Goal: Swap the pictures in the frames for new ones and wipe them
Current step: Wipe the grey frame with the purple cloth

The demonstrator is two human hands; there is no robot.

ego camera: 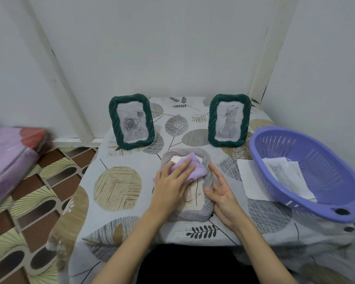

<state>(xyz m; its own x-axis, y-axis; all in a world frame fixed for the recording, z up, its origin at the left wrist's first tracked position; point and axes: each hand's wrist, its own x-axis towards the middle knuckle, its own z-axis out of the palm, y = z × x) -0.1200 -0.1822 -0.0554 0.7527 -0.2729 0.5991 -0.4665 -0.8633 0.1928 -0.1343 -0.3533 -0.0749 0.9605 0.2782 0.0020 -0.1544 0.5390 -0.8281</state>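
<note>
Single view only, head-worn wide-angle cam. Looked forward and down from above near edge of bench (131, 226). Close range: both forearms entered from bottom edge, hands at lower centre. Faced room corner; white wall (172, 48) filled upper half. Bench sat mid-frame, far edge against wall. Patterned floor (29, 201) fell at lower left, purple basket (307, 203) at right side. Strong fisheye bend on wall trim and edges. No second view, no overlap.
</note>
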